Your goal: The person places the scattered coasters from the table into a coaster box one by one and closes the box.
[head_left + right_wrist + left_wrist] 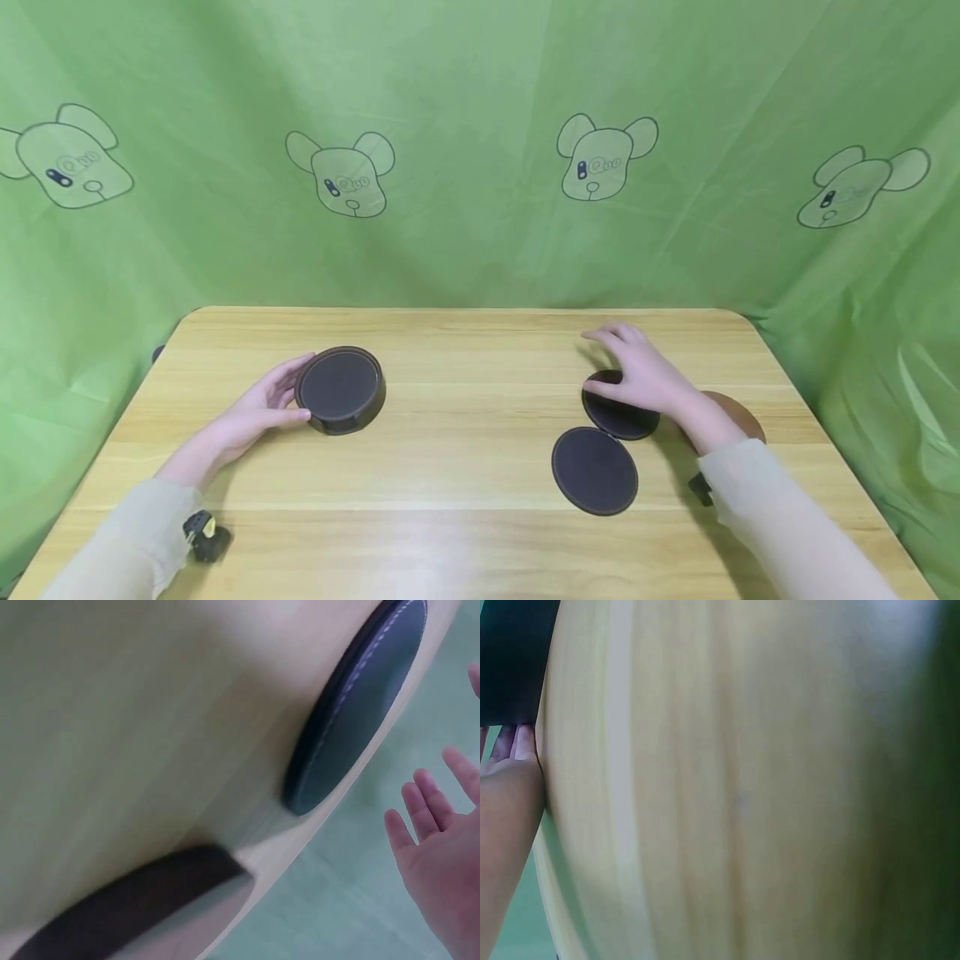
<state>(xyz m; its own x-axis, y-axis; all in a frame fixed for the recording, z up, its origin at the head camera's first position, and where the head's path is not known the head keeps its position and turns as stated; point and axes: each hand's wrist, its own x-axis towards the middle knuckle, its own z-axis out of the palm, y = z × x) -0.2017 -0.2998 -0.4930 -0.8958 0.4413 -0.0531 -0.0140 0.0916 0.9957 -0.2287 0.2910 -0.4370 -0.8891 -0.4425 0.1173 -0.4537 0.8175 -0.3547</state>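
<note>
At the left of the table, my left hand (258, 414) grips the side of a round, dark coaster holder (341, 392), thumb at the near side and fingers behind. A dark disc with a stitched edge fills its top. In the left wrist view the fingertips meet the holder's dark wall (514, 664). On the right, my right hand (637, 367) hovers with spread, bent fingers over a dark round coaster (630, 417), partly covering it in the head view. Nothing is held in this hand (450, 855). A second dark coaster (595, 471) lies just nearer, edge to edge with it.
A brown round coaster (738, 415) lies at the right, partly behind the right forearm. Small black devices are strapped at the left wrist (206, 536) and right wrist (701, 489). A green curtain (480, 250) with bear-head drawings surrounds the wooden table (465, 467).
</note>
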